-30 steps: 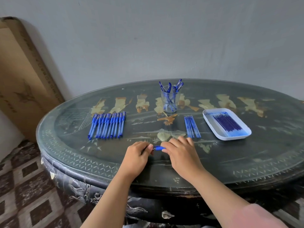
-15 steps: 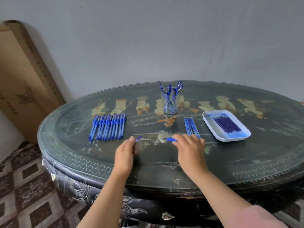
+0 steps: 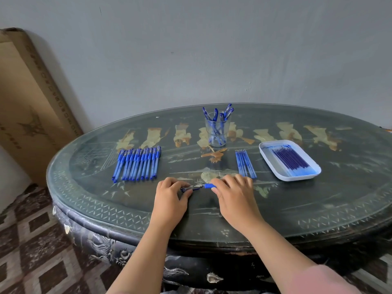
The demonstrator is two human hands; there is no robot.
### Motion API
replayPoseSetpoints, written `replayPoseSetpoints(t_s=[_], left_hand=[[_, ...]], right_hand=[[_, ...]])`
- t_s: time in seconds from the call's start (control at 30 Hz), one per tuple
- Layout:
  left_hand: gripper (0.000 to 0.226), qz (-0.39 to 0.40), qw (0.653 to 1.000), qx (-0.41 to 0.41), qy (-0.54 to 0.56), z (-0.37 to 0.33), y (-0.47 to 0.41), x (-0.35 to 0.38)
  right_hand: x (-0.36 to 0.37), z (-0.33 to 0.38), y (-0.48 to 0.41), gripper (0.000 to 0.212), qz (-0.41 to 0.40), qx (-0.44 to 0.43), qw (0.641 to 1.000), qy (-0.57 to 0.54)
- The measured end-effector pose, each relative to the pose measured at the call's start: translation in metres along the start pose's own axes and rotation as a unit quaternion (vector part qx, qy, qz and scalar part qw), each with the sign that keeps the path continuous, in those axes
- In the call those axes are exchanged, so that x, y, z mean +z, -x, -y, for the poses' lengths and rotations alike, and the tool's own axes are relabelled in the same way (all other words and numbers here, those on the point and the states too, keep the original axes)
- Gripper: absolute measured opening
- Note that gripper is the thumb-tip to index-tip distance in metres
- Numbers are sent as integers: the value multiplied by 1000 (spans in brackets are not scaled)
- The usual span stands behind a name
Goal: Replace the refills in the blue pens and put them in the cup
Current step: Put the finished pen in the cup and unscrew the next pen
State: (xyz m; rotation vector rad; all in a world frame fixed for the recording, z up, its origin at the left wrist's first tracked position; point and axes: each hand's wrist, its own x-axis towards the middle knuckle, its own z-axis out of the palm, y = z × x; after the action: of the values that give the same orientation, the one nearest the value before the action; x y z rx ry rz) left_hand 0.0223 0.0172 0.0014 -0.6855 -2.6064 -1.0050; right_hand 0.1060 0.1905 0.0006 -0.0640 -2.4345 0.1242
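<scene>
Near the front edge of the counter (image 3: 318, 209), both hands work on one pen (image 3: 209, 185). The right hand (image 3: 233, 196) curls its fingers over the pen's barrel and holds it low over the glass top. Only the blue grip and the metal tip stick out past the thumb, pointing toward the left hand (image 3: 171, 196). The left hand's fingers are curled, and its thumb and forefinger pinch a small dark blue piece (image 3: 186, 189) just beside the pen's tip. I cannot tell whether the two parts touch. Farther back on the left, well apart from the hands, a row of pens (image 3: 137, 163) lies side by side. At the back centre stands the clear cup (image 3: 209, 134) with several finished pens (image 3: 214, 117) leaning in it. Just beyond the right hand's fingers lie a few loose refills (image 3: 245, 164), parallel to each other. To their right sits a white tray (image 3: 297, 179) holding a bundle of darker refills (image 3: 290, 160). A cardboard box (image 3: 25, 102) leans against the wall on the left, above a patterned floor (image 3: 31, 251).
</scene>
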Motion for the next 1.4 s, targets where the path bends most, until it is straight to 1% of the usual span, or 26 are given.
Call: replayPoseSetpoints(t_s=[0.07, 0.2, 0.27, 0.33, 0.4, 0.43, 0.5, 0.6, 0.7, 0.77, 0.83, 0.93, 0.97, 1.03, 1.07, 1.13, 1.17, 1.27, 1.3, 1.4], left_hand=[[27, 2, 1000, 4, 7, 0, 0, -1], [41, 20, 995, 84, 56, -3, 4, -7], [35, 12, 992, 114, 62, -4, 5, -8], [21, -3, 989, 131, 62, -4, 4, -7], [7, -12, 988, 143, 60, -3, 2, -5], [11, -14, 987, 152, 56, -3, 2, -4], [28, -15, 985, 165, 50, -3, 3, -3], [41, 1, 991, 117, 71, -6, 6, -7], [38, 18, 991, 80, 105, -8, 8, -11], [35, 22, 989, 97, 113, -8, 8, -11], [28, 15, 988, 118, 97, -9, 7, -10], [45, 5, 991, 108, 85, -9, 6, -9], [45, 13, 991, 97, 92, -9, 6, -9], [45, 23, 990, 88, 105, -8, 8, -10], [40, 23, 989, 94, 108, -8, 8, -9], [18, 9, 989, 117, 90, -7, 7, -8], [15, 5, 990, 121, 79, -9, 7, -9], [41, 9, 992, 106, 71, -10, 7, -10], [43, 14, 993, 98, 70, -11, 7, -11], [34, 37, 990, 79, 106, -11, 9, -14]], right_hand=[[1, 0, 1, 11, 12, 1, 1000, -3], [3, -1, 0, 15, 20, 4, 1000, -11], [4, -1, 0, 12, 19, -7, 1000, -13], [6, -1, 1, 8, 16, -30, 999, -12], [5, 0, 1, 20, 12, -45, 999, -12], [5, 1, 0, 23, 7, -49, 999, -15], [4, 2, 0, 24, -3, -56, 998, -19], [3, 2, 0, 18, -13, -62, 998, -17], [4, 1, 0, 14, -3, -51, 999, -19], [4, 1, 0, 17, -3, -51, 998, -20], [4, 1, 0, 18, -5, -58, 998, -18], [5, 1, 0, 12, -11, -58, 998, -15], [5, 1, 0, 12, -10, -53, 998, -16], [6, 1, 1, 21, -5, -45, 999, -20], [7, 1, 1, 24, -3, -44, 999, -19], [7, 1, 1, 23, -1, -47, 999, -14], [6, 1, 1, 20, -2, -51, 999, -12], [5, 2, 0, 12, -5, -54, 998, -12], [5, 2, 0, 12, -2, -52, 999, -13], [4, 2, 0, 15, 1, -48, 999, -19]])
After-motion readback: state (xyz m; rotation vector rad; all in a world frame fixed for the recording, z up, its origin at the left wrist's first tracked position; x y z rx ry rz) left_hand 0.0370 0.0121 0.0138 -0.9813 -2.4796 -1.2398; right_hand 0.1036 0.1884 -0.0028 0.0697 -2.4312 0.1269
